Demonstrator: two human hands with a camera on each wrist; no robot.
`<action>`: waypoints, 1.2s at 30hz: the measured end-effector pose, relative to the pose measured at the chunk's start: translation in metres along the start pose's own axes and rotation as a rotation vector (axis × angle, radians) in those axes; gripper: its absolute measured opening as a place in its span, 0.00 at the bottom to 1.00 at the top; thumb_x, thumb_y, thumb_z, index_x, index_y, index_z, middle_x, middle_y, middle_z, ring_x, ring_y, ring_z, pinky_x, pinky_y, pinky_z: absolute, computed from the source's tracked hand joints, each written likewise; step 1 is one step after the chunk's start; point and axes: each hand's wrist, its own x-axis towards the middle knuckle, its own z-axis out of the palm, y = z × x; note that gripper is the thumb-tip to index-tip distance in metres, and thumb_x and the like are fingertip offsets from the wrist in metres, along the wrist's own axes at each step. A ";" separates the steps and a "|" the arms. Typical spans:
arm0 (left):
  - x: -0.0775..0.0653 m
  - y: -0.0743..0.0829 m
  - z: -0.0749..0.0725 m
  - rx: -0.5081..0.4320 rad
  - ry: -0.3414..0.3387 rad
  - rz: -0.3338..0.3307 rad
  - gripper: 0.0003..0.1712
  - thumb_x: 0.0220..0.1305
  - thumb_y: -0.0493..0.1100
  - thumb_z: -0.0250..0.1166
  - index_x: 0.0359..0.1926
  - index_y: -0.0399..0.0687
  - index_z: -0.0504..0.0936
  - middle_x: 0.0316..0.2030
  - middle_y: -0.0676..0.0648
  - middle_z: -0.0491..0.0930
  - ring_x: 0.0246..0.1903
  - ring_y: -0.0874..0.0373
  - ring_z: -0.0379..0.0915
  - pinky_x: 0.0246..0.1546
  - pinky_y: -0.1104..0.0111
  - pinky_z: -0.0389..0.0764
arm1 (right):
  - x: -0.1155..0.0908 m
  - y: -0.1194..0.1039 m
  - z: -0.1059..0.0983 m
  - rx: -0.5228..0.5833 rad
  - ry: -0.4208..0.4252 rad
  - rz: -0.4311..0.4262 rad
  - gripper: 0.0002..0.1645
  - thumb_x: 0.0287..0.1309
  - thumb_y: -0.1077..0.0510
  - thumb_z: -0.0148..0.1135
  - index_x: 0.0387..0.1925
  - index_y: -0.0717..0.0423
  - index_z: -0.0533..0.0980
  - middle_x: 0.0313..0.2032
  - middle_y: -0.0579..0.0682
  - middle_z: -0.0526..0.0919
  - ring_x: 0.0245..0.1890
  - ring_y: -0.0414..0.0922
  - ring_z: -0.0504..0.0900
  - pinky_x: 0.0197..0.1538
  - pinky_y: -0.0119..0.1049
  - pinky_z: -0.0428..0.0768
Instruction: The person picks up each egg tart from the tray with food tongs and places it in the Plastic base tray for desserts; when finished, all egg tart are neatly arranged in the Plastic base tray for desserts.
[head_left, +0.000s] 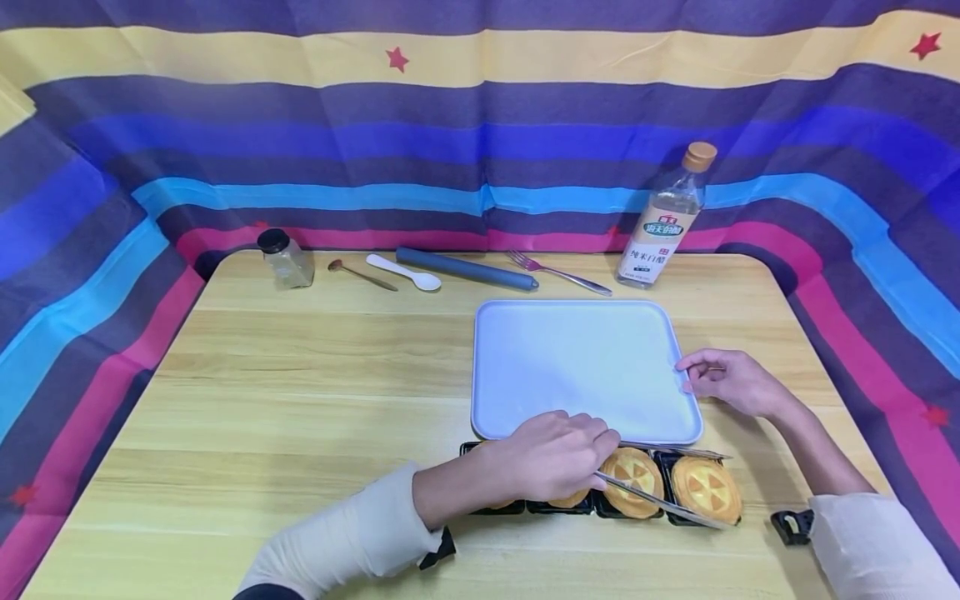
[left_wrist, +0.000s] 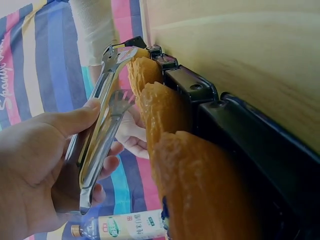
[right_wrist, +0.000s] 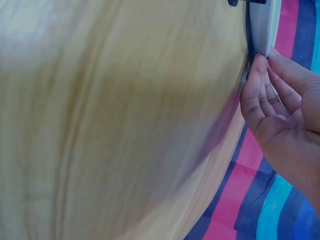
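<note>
Metal tongs [left_wrist: 95, 125] are gripped in my left hand [head_left: 558, 457], thumb on one arm and fingers round the other. Their spread tips reach around the rightmost round pastry [head_left: 707, 489]; the head view does not settle whether they touch it. Several such pastries sit in a row in a black segmented tray [head_left: 528, 507], partly hidden by my left hand and forearm. At the right rim of the pale blue rectangular tray [head_left: 577, 367], my right hand [head_left: 738, 383] pinches the edge between thumb and fingers, as the right wrist view [right_wrist: 280, 107] confirms.
Along the back lie a small jar with a black lid [head_left: 288, 260], a small brown spoon [head_left: 362, 274], a white spoon [head_left: 405, 272], a blue-grey rod [head_left: 465, 268] and a fork [head_left: 558, 272]. A vinegar bottle [head_left: 660, 229] stands at the back right, before a striped cloth [head_left: 337, 158].
</note>
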 end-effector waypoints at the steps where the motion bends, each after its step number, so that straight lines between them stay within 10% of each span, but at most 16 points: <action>1: 0.000 0.000 0.000 0.002 -0.001 0.000 0.24 0.63 0.62 0.57 0.49 0.50 0.73 0.33 0.58 0.75 0.30 0.68 0.68 0.25 0.81 0.70 | 0.000 0.000 0.000 0.002 -0.001 0.000 0.17 0.56 0.63 0.64 0.47 0.68 0.75 0.34 0.55 0.76 0.29 0.32 0.76 0.30 0.28 0.80; 23: -0.004 -0.005 -0.008 -0.062 -0.078 -0.049 0.32 0.62 0.65 0.57 0.57 0.48 0.71 0.40 0.57 0.76 0.37 0.68 0.71 0.35 0.82 0.74 | -0.002 -0.001 0.000 -0.019 -0.004 0.003 0.18 0.56 0.62 0.64 0.48 0.66 0.76 0.35 0.55 0.77 0.30 0.32 0.76 0.31 0.28 0.79; 36: -0.071 -0.029 -0.026 -0.196 0.153 -0.199 0.39 0.65 0.61 0.54 0.65 0.37 0.64 0.58 0.43 0.75 0.59 0.54 0.72 0.62 0.65 0.72 | -0.002 -0.001 0.000 -0.025 0.003 0.000 0.18 0.56 0.63 0.64 0.47 0.66 0.76 0.34 0.55 0.78 0.30 0.31 0.77 0.31 0.27 0.79</action>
